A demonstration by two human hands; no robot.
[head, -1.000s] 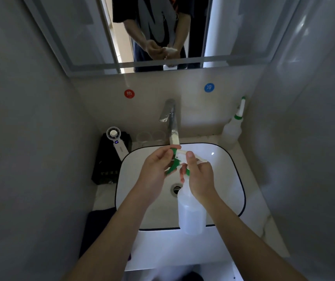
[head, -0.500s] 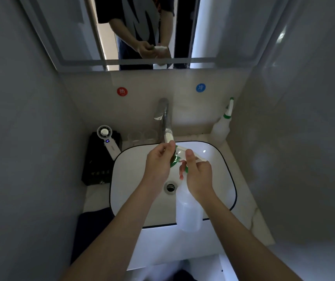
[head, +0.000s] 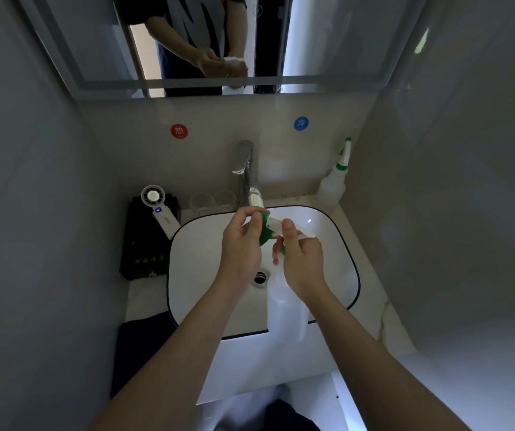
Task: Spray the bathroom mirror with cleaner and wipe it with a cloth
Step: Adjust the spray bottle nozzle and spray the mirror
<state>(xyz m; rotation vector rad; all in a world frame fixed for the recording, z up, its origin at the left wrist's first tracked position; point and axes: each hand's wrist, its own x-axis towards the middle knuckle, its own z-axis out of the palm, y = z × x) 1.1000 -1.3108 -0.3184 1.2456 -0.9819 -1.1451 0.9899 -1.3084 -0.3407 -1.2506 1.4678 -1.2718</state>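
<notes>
I hold a translucent white spray bottle [head: 285, 309] with a green and white trigger head over the sink. My right hand [head: 302, 259] grips its neck, thumb lying along the top of the head. My left hand [head: 242, 244] pinches the green nozzle end of the head between thumb and fingers. The mirror [head: 327, 38] hangs on the back wall above, and its lower part reflects both hands and the bottle. A dark cloth [head: 139, 340] lies on the counter at the sink's front left corner.
The white basin [head: 194, 275] with a dark rim sits under a chrome tap [head: 245, 169]. A second spray bottle [head: 334, 185] stands at the back right corner. A black box [head: 144, 241], a small white fan [head: 158, 209] and two clear glasses [head: 212, 199] are at the back left. Walls close in on both sides.
Both hands stay on the spray bottle's head over the sink. The left fingers have shifted a little on the green nozzle, and the view has drifted slightly.
</notes>
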